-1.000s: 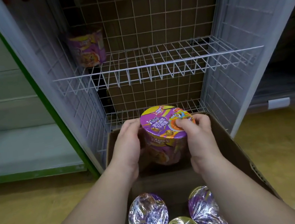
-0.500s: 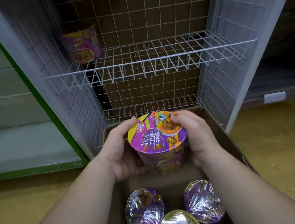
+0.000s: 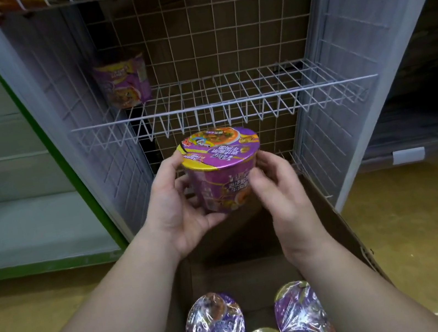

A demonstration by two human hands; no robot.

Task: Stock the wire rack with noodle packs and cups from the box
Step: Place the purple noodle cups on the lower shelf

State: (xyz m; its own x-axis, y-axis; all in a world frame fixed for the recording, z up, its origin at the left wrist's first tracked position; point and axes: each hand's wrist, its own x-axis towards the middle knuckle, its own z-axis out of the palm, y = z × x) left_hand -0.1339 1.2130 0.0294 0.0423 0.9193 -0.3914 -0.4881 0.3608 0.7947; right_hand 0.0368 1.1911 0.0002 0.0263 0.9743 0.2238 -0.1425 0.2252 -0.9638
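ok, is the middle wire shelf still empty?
No, one purple noodle cup already stands at the back left of the middle wire shelf; the rest of that shelf is bare.

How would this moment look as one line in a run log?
phase: carrying | held: noodle cup in left hand and right hand | shelf: one cup | box: three cups

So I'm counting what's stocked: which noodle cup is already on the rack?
The cup at the back left of the middle wire shelf. One cup is between both hands; three remain in the box.
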